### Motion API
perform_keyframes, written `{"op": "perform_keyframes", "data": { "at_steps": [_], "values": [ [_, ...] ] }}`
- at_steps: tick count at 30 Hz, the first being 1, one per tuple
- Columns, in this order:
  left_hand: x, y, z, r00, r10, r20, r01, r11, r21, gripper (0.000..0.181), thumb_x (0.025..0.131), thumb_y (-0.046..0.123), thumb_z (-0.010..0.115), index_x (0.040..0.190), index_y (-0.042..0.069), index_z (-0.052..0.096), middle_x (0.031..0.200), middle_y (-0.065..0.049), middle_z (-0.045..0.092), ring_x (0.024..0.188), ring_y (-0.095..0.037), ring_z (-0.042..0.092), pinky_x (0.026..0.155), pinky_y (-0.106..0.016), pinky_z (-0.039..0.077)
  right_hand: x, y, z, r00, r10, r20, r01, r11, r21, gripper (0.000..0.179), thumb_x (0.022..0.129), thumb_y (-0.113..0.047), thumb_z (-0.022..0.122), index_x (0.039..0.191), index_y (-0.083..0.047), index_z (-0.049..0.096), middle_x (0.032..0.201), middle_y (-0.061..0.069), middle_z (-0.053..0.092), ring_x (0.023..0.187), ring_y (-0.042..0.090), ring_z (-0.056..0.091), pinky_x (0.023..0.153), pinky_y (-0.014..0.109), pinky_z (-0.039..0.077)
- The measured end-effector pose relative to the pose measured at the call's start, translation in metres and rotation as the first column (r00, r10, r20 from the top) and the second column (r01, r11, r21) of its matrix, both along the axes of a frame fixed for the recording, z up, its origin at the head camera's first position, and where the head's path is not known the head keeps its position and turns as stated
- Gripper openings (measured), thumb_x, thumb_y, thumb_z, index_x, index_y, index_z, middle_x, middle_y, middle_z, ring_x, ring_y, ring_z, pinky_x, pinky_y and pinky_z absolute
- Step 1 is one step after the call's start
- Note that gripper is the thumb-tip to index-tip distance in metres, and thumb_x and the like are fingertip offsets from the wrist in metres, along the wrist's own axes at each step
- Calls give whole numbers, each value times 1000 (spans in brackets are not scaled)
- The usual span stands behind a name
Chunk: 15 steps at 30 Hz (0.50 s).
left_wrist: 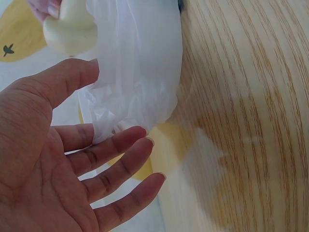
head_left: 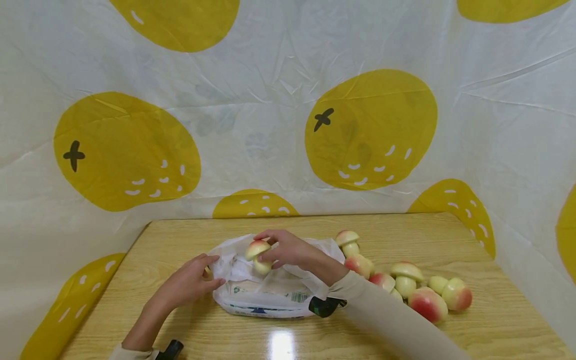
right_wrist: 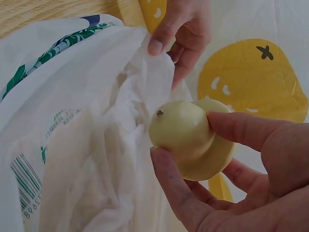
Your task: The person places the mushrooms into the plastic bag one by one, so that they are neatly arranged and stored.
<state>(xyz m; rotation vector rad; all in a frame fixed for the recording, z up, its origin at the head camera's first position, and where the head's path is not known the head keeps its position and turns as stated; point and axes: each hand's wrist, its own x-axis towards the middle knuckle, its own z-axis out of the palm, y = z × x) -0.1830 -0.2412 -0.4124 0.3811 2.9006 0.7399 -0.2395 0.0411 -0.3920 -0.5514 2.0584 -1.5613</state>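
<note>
A white translucent plastic bag (head_left: 265, 300) with green print and a barcode lies on the table, its mouth spread toward the left. My right hand (head_left: 285, 248) holds a mushroom (head_left: 258, 249) with a red-and-yellow cap and pale stem over the bag. In the right wrist view, thumb and fingers grip the mushroom (right_wrist: 186, 133), its stem end facing the camera. My left hand (head_left: 191, 281) is at the bag's left rim, thumb and fingers well apart. In the left wrist view, the thumb and index fingertips meet the bag's edge (left_wrist: 135, 72); the other fingers extend loosely.
Several similar mushrooms (head_left: 406, 277) lie in a group right of the bag, some partly behind the right sleeve (head_left: 382, 310). They rest on a wooden table (head_left: 180, 235). A white sheet (head_left: 261, 125) with yellow fruit prints hangs behind and beside the table.
</note>
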Motion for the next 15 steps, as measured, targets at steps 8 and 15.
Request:
{"op": "perform_keyframes", "data": {
  "at_steps": [8,15],
  "values": [
    [-1,0,-1,1000,-2,-4,2,1000,10,69,87,35,81,138,-5,58,122,-11,64,87,-14,60,70,-28,50,-3,-14,-10,1000,-3,-5,3,999,33,50,88,-2,75,136,-4,60,112,16,59,85,21,63,79,47,60],
    [-1,0,0,1000,-6,-8,6,999,32,68,86,34,82,137,-6,58,121,-11,64,86,-15,61,67,-26,49,-4,-28,-15,998,-50,-43,53,995,87,44,87,-4,79,128,-7,62,104,12,61,79,18,58,75,43,59]
  ]
}}
